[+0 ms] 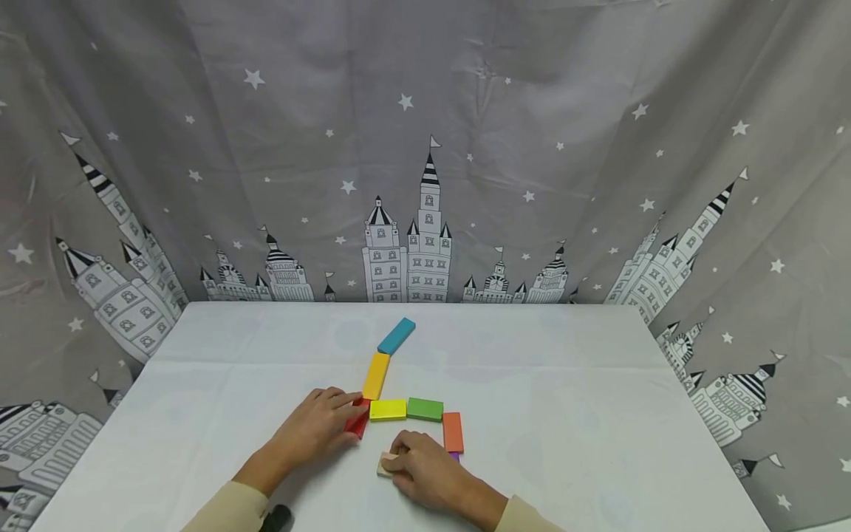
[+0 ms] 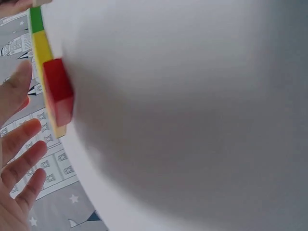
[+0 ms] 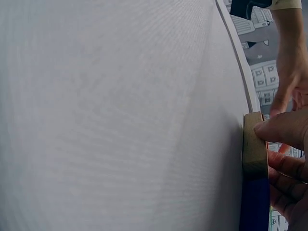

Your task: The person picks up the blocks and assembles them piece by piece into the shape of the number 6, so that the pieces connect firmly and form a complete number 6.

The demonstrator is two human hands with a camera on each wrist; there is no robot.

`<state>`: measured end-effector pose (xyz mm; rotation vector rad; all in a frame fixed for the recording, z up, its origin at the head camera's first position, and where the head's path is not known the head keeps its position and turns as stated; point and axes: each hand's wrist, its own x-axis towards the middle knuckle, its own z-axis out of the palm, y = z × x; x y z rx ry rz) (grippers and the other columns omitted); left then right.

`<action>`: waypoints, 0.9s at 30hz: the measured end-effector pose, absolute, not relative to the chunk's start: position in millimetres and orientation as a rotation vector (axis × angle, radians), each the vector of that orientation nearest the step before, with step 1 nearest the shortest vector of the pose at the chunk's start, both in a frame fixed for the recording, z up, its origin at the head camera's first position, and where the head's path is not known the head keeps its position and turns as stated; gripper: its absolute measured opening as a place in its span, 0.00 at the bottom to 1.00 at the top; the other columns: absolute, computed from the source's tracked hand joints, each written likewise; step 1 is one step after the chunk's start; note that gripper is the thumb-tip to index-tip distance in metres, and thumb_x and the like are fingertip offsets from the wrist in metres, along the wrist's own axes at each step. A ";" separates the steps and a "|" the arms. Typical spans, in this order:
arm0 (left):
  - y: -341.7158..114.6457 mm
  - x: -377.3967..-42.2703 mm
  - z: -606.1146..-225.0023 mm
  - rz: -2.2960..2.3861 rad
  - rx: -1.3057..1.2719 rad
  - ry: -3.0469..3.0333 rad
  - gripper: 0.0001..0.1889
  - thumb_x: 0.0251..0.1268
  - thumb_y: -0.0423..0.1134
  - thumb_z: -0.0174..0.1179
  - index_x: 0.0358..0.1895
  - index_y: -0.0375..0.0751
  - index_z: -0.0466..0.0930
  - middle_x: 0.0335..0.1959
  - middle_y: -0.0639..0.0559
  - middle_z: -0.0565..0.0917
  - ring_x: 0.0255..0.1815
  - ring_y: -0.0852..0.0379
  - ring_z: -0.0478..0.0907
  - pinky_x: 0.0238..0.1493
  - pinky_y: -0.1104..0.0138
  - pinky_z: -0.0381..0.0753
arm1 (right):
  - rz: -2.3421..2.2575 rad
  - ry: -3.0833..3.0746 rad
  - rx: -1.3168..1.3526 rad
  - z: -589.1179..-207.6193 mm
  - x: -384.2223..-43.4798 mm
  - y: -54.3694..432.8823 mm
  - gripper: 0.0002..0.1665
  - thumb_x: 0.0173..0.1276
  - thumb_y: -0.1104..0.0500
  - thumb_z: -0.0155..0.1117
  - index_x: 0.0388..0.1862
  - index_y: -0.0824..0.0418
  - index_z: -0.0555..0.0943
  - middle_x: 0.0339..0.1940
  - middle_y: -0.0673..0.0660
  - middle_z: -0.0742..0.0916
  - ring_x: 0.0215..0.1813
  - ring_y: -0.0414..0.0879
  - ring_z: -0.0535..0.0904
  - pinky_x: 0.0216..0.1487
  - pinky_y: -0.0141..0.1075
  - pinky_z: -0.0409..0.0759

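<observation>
My right hand (image 1: 432, 469) pinches a plain wooden block (image 1: 384, 467) low over the white table, thumb on its near face in the right wrist view. A blue-looking block (image 3: 255, 207) meets its end there. My left hand (image 1: 319, 425) is at the red block (image 1: 357, 425), its fingers loosely spread in the left wrist view and overlapping the block in the head view. Running on from the red block are a yellow block (image 1: 388, 411), a green block (image 1: 425, 409), an orange block (image 1: 453, 432) and a purple block (image 1: 455, 457), the last mostly hidden by my right hand.
Beyond the red block, an amber block (image 1: 376, 375) and a blue block (image 1: 396, 336) lead toward the table's far edge. Around the white table (image 1: 565, 384) hangs a grey curtain (image 1: 532, 111) printed with castles and stars. A black object (image 1: 276, 519) shows beside my left sleeve.
</observation>
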<state>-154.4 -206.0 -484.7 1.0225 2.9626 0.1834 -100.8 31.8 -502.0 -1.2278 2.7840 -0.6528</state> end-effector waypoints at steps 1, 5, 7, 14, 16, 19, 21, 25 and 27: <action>-205.4 -156.0 -482.0 0.189 1.013 2.958 0.29 0.52 0.55 0.70 0.59 0.49 0.81 0.58 0.50 0.80 0.56 0.48 0.74 0.60 0.48 0.72 | -0.657 2.785 -1.225 -502.0 -100.8 32.1 0.14 0.66 0.58 0.67 0.50 0.54 0.86 0.41 0.45 0.79 0.40 0.31 0.72 0.44 0.21 0.74; -202.2 -167.7 -469.4 0.200 0.986 2.906 0.29 0.50 0.54 0.71 0.57 0.50 0.81 0.60 0.47 0.78 0.60 0.44 0.72 0.63 0.46 0.69 | -0.686 2.773 -1.185 -501.4 -100.6 33.2 0.14 0.66 0.58 0.67 0.50 0.54 0.86 0.41 0.44 0.79 0.40 0.31 0.72 0.44 0.21 0.74; -199.7 -176.1 -464.8 0.182 0.977 2.863 0.30 0.48 0.54 0.72 0.58 0.50 0.81 0.62 0.46 0.77 0.62 0.43 0.70 0.64 0.44 0.67 | -0.697 2.772 -1.168 -501.5 -100.5 33.6 0.14 0.66 0.58 0.67 0.50 0.54 0.86 0.41 0.44 0.79 0.40 0.31 0.73 0.44 0.21 0.74; -194.7 -199.5 -465.1 0.023 1.000 2.754 0.36 0.46 0.53 0.74 0.63 0.50 0.76 0.67 0.47 0.73 0.67 0.42 0.66 0.66 0.44 0.63 | -0.710 2.748 -1.150 -505.4 -100.8 31.7 0.14 0.66 0.57 0.67 0.51 0.53 0.86 0.42 0.43 0.78 0.41 0.30 0.72 0.44 0.20 0.74; -193.6 -202.8 -465.9 0.014 0.990 2.739 0.38 0.45 0.52 0.75 0.64 0.50 0.76 0.67 0.48 0.72 0.67 0.43 0.65 0.67 0.45 0.62 | -0.706 2.745 -1.139 -505.4 -100.7 31.2 0.15 0.66 0.57 0.67 0.52 0.53 0.86 0.43 0.43 0.78 0.41 0.30 0.72 0.44 0.21 0.74; -190.9 -204.7 -465.0 0.032 0.957 2.715 0.39 0.44 0.52 0.75 0.65 0.50 0.75 0.68 0.49 0.71 0.68 0.43 0.63 0.68 0.46 0.60 | -0.706 2.739 -1.113 -503.3 -100.1 30.7 0.15 0.66 0.56 0.67 0.52 0.53 0.85 0.42 0.43 0.78 0.41 0.30 0.72 0.44 0.21 0.74; -188.7 -205.4 -464.8 0.038 0.939 2.711 0.40 0.42 0.52 0.76 0.65 0.51 0.75 0.68 0.51 0.71 0.68 0.44 0.63 0.69 0.46 0.60 | -0.705 2.734 -1.098 -502.0 -99.8 31.0 0.15 0.66 0.57 0.67 0.52 0.54 0.85 0.42 0.43 0.78 0.41 0.30 0.72 0.44 0.20 0.74; -187.5 -206.8 -466.4 0.010 0.921 2.720 0.40 0.41 0.53 0.76 0.64 0.53 0.76 0.68 0.54 0.72 0.68 0.45 0.64 0.69 0.47 0.60 | -0.693 2.720 -1.079 -500.9 -100.2 29.6 0.15 0.66 0.56 0.67 0.52 0.54 0.85 0.42 0.43 0.78 0.40 0.30 0.71 0.44 0.20 0.74; -186.6 -208.4 -467.0 -0.018 0.925 2.725 0.40 0.41 0.54 0.76 0.64 0.54 0.76 0.68 0.54 0.72 0.67 0.45 0.65 0.68 0.47 0.60 | -0.681 2.706 -1.067 -499.6 -101.6 29.5 0.16 0.66 0.56 0.67 0.53 0.54 0.85 0.42 0.43 0.78 0.39 0.30 0.71 0.43 0.20 0.74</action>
